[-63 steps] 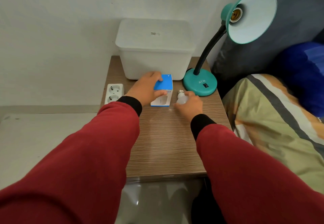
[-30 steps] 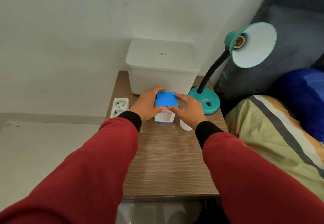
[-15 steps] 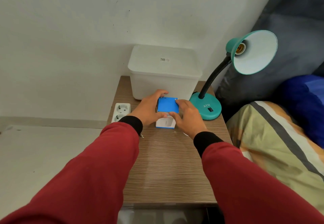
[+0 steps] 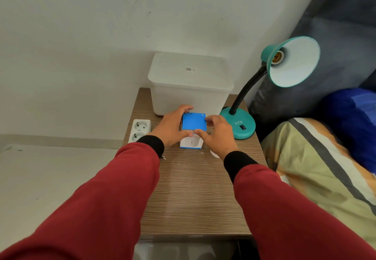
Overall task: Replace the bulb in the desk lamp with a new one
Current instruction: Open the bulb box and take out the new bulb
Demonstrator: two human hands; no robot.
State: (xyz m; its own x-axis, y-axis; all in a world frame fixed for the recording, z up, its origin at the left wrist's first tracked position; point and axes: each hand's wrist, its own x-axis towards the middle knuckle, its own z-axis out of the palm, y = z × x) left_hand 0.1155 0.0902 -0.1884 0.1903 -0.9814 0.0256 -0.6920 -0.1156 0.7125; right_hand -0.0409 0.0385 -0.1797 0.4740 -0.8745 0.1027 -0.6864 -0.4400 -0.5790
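Note:
A small bulb box with a blue top and white sides stands upright on the wooden table. My left hand grips its left side. My right hand touches its top right corner and front edge with the fingertips. The teal desk lamp stands to the right, its shade tilted toward me, and the brass socket inside holds no bulb. A sliver of the white old bulb lies on the table under my right wrist.
A white lidded plastic bin stands behind the box against the wall. A white double socket strip lies at the table's left edge. A striped blanket and dark pillows fill the right side.
My right hand let go of the old bulb on the table and moved onto the box top. The left hand kept its hold. The camera view shifted upward.

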